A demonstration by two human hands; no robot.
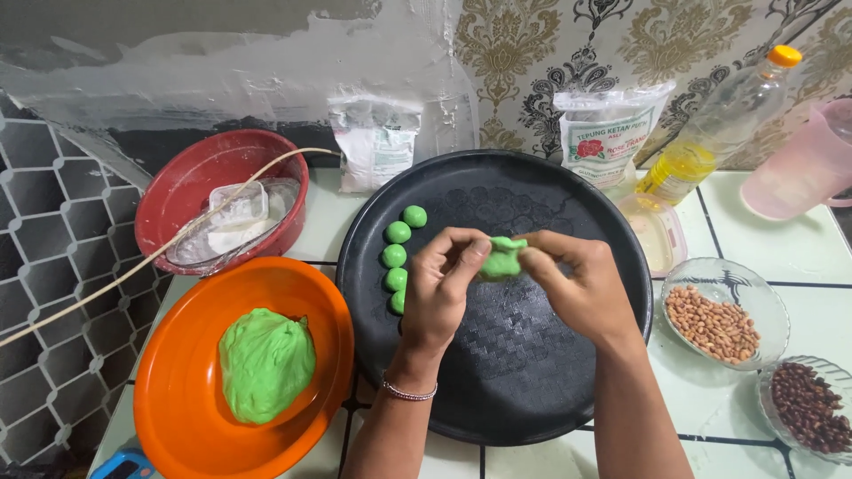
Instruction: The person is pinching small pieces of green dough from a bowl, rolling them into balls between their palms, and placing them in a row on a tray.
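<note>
Head view looks straight down on my 2 hands over a round black tray (568,390). My left hand (439,288) and right hand (581,284) meet above the tray's middle, and between their fingertips I pinch a small piece of green dough (502,259) — both grips are narrow, closed on that 1 lump, which sits in the air and not on the tray.

Along the tray's left edge I count 5 green dough balls (397,256) in a curved row, close together, the lowest partly hidden behind my left hand. Left of the tray an orange bowl (177,417) holds a big mound of green dough (266,362), so I judge the shaping is at an early stage: 5 done, a 6th in hand, most of the dough left.

A red bowl (177,186) behind it carries a clear tub and white powder. To the right stand a glass dish of pale peanuts (714,324), a glass dish of dark beans (809,408), a bottle of yellow oil (710,133), a pink jug (803,164) and 2 flour bags — neither dish looks touched, as far as I can tell.
</note>
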